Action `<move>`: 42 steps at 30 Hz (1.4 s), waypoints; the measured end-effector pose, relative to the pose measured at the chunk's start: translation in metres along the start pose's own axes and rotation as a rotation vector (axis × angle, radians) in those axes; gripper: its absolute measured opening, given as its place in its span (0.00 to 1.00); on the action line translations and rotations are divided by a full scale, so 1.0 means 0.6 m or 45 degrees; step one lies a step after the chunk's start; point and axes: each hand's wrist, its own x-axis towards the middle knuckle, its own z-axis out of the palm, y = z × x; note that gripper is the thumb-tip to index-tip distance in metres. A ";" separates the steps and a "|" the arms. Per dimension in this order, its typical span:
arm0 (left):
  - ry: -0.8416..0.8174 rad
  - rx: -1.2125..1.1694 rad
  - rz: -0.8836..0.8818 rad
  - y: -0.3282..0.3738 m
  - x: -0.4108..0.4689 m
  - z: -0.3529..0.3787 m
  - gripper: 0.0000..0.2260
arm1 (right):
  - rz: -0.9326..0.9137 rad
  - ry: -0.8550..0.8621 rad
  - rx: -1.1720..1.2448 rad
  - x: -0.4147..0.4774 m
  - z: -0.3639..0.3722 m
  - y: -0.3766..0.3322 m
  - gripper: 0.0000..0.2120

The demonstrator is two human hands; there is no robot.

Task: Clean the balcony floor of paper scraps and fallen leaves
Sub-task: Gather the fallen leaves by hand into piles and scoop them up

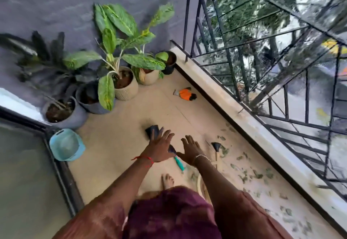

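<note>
Hands empty, I see: left hand and right hand spread above a teal-handled brush, leaves scattered right.

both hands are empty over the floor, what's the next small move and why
Probably lower the right hand to grip the teal-handled tool lying between the hands: it and the left hand are open, holding nothing, and leaves litter the floor by the ledge.
</note>
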 end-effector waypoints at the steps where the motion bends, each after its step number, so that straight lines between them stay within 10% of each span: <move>1: 0.001 0.005 -0.003 -0.015 0.011 -0.017 0.35 | -0.003 0.010 0.010 0.017 -0.014 -0.012 0.32; 10: -0.166 0.149 0.233 -0.088 0.128 -0.126 0.36 | 0.207 0.121 0.205 0.099 -0.082 -0.042 0.33; 25: -0.543 0.866 1.120 -0.099 0.248 -0.111 0.36 | 1.205 0.451 0.914 0.057 0.047 -0.147 0.29; 42: -0.682 1.131 1.332 -0.152 0.299 0.211 0.32 | 1.244 0.280 1.044 0.104 0.391 -0.155 0.26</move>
